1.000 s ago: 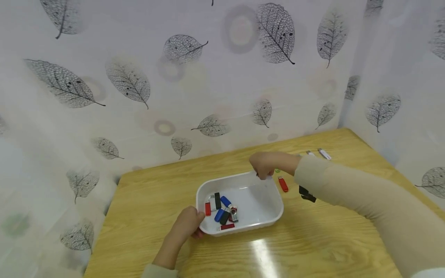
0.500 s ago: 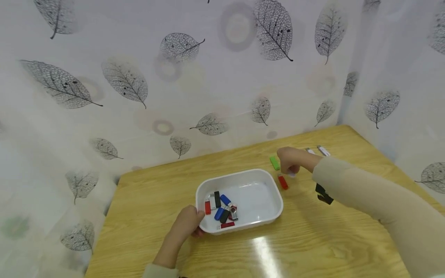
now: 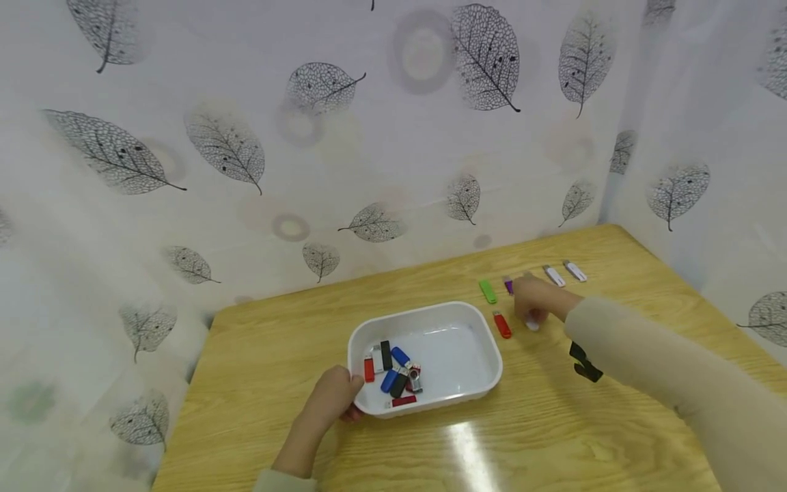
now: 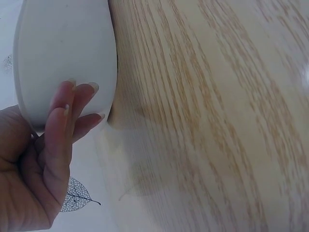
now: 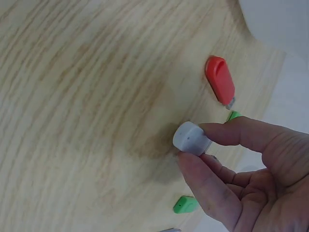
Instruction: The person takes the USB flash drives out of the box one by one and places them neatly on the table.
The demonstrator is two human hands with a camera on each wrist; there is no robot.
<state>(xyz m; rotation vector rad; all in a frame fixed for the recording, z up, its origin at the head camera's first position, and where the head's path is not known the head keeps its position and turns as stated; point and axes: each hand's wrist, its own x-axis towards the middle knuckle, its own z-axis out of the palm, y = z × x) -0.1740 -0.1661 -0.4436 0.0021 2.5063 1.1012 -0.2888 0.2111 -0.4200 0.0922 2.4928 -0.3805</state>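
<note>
Head view: gripping white, round-cornered plastic tray (image 3: pixel 458 355) by near-left corner with left hand (image 3: pixel 332 391), presumably to steady it. Left wrist view: bracing its outside with fingers (image 4: pixel 59 137). Right wrist view: pinching white, round-ended plastic stick (image 5: pixel 189 138) narrowly in right hand (image 5: pixel 260 187), likely for control, near red plastic stick (image 5: pixel 221 82).

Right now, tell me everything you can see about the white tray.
The white tray is a shallow, rounded-corner rectangle with a slim rim and raised walls; its smooth, slightly glossy surface looks like plastic. It stands open side up on the wooden table, set at a slight slant in the head view. The left hand grips its left end, thumb at the rim. USB sticks in red, blue and black lie jumbled toward that end, leaving the rest of its floor bare.
</note>
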